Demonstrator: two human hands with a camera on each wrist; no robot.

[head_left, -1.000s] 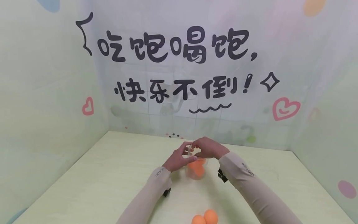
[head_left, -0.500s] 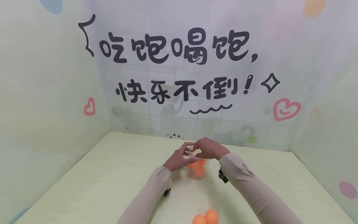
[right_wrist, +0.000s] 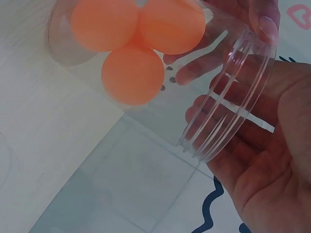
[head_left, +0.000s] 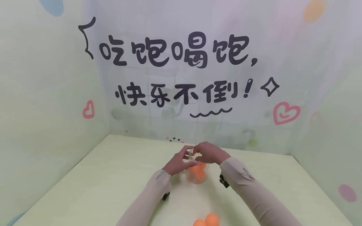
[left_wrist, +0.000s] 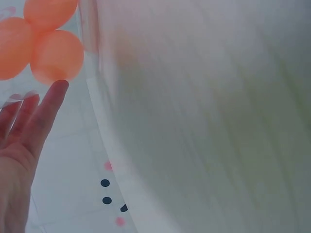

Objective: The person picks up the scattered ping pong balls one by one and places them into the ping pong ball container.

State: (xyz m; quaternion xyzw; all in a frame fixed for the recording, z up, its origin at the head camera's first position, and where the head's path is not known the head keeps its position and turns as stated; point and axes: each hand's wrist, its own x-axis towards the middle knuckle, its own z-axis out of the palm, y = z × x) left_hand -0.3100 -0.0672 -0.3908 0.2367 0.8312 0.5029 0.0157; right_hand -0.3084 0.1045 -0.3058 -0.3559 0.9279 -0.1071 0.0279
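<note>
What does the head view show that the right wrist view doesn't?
Only the head view shows both sleeved arms, the left hand meeting the right hand over the table, two loose balls at the near edge, and the lettered wall.

Only the right wrist view shows the clear ribbed cup up close, gripped in the right hand's fingers, and three separate orange balls inside clear plastic.

Both show the right hand, the clear plastic and orange balls inside.

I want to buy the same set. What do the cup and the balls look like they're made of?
Cup: probably thin clear plastic, glossy; you see the right hand through its ribbed rim.
Balls: likely matte orange plastic, like table-tennis balls; smooth, with no sharp shine.
</note>
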